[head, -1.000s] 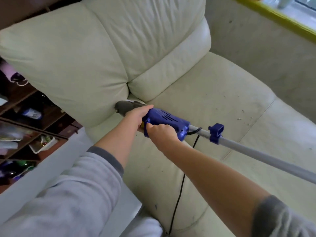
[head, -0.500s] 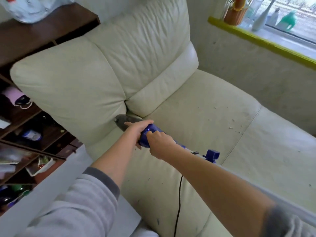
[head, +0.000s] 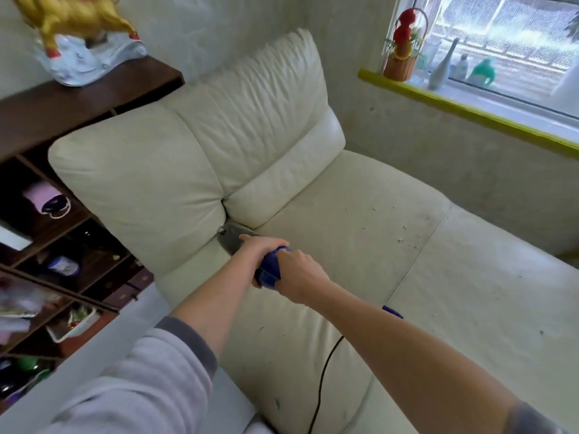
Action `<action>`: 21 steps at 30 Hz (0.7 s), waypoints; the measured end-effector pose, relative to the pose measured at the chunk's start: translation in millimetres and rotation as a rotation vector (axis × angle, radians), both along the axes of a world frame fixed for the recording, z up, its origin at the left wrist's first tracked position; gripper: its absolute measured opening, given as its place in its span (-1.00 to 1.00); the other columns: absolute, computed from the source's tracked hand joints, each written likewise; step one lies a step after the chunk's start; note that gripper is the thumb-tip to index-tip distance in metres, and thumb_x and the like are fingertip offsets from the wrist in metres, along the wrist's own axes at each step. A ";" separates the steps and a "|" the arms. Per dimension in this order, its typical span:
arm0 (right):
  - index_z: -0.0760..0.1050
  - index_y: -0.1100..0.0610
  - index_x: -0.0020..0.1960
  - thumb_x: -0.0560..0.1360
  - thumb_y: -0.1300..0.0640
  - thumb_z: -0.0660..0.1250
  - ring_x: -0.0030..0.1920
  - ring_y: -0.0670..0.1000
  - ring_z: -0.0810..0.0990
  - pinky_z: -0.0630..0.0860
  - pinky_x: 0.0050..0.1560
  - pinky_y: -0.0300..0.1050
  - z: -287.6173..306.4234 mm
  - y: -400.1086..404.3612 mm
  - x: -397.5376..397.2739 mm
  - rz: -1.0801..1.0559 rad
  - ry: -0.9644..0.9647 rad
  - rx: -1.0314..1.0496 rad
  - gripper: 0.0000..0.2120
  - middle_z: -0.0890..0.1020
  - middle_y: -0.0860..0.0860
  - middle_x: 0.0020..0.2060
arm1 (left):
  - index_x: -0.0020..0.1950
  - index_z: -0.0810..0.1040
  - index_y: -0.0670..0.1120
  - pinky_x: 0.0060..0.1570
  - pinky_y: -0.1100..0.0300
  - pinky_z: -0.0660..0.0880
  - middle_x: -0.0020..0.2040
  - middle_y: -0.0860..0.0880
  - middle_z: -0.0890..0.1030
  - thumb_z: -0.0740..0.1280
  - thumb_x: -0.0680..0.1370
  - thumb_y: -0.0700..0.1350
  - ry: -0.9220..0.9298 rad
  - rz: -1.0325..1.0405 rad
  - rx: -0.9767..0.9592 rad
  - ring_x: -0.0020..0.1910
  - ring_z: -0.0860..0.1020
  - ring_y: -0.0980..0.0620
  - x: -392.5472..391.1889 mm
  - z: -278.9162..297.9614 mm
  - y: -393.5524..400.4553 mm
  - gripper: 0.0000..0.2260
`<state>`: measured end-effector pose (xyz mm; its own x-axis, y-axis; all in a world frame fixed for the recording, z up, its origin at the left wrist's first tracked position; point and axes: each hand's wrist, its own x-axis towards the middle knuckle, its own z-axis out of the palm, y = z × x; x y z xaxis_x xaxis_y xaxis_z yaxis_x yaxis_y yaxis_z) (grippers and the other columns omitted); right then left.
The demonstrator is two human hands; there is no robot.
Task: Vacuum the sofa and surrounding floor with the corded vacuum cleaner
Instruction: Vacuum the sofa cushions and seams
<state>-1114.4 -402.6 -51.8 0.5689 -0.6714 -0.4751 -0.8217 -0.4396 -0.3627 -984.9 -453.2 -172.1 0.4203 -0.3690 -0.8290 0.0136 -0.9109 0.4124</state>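
At the far left stands a dark wooden shelf (head: pixel 94 98) with open compartments full of small items, too blurred to name. On its top sits a golden figurine (head: pixel 78 29) on a white base. Between the shelf and the sofa (head: pixel 360 245) runs a narrow strip of pale floor (head: pixel 103 349).

The sofa is cream leather. Its armrest cushion (head: pixel 134 198) is at the left, touching the shelf side, and the wrinkled back cushion (head: pixel 257 120) stands upright beside it. Where these two meet the seat there is a deep crease. The grey nozzle (head: pixel 230 242) of the vacuum (head: pixel 268 270) points into this crease, its tip touching the armrest cushion.

The left hand (head: pixel 258 250) is clenched over the front of the blue body, just behind the nozzle. The right hand (head: pixel 300 277) grasps the same body from the back, fingers wrapped around it. A black cord (head: pixel 322 371) hangs from below the right forearm, down the front of the seat.

To the right, the seat is wide and open, with small white crumbs (head: pixel 401 236) scattered near a seam. Behind it is a pale wall (head: pixel 454 145), close along the seat edge. Above, a yellow-edged windowsill (head: pixel 470 111) holds a basket (head: pixel 401 64) with red decoration and some bottles (head: pixel 441 67).
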 end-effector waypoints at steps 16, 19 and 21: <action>0.36 0.22 0.21 0.49 0.25 0.23 -0.08 0.21 0.63 0.62 -0.05 0.11 -4.6 1.4 -20.1 -0.146 -0.095 0.136 -0.71 0.56 0.20 0.00 | 0.56 -0.29 0.04 -0.20 -0.12 0.61 0.33 -0.19 0.44 0.48 0.30 0.15 -0.298 -0.161 -0.006 -0.02 0.55 -0.28 -31.6 75.3 12.7 0.13; 0.35 0.21 0.21 0.50 0.26 0.21 -0.19 0.17 0.60 0.63 -0.14 0.08 -16.4 -3.7 -21.0 -0.172 -0.157 0.132 -0.71 0.53 0.17 -0.06 | 0.57 -0.25 0.03 -0.18 -0.05 0.59 0.35 -0.17 0.43 0.48 0.32 0.16 -0.332 -0.174 -0.008 0.07 0.53 -0.26 -28.3 67.6 6.4 0.10; 0.33 0.20 0.20 0.50 0.26 0.20 -0.38 0.12 0.56 0.61 -0.35 0.01 -21.4 -10.2 -18.9 -0.211 -0.195 0.168 -0.73 0.53 0.18 -0.10 | 0.57 -0.23 0.00 -0.06 -0.06 0.59 0.39 -0.15 0.39 0.48 0.33 0.15 -0.339 -0.193 -0.005 0.18 0.48 -0.24 -23.9 64.7 0.5 0.09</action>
